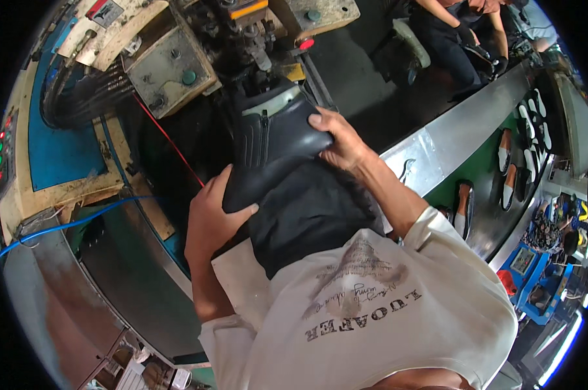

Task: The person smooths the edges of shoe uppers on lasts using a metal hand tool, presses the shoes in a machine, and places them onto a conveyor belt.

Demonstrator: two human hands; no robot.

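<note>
A black leather ankle boot [278,140] with a side zip is held between my two hands, in front of the machine. Its pale-lined top opening points away from me, against the machine's dark working part [261,81]. My left hand [216,211] wraps round the near left end of the boot, thumb on top and fingers along the far side. On the boot's right side, my right hand [339,138] grips with the thumb on the leather; its other fingers are partly hidden underneath.
Two control boxes with buttons [174,71] [317,13] flank the machine head. A blue hose [73,224] crosses at left. To the right runs a metal-edged conveyor [437,146] with several shoes [463,208] and a wrench-like tool [408,169]. Another person [463,45] sits beyond it.
</note>
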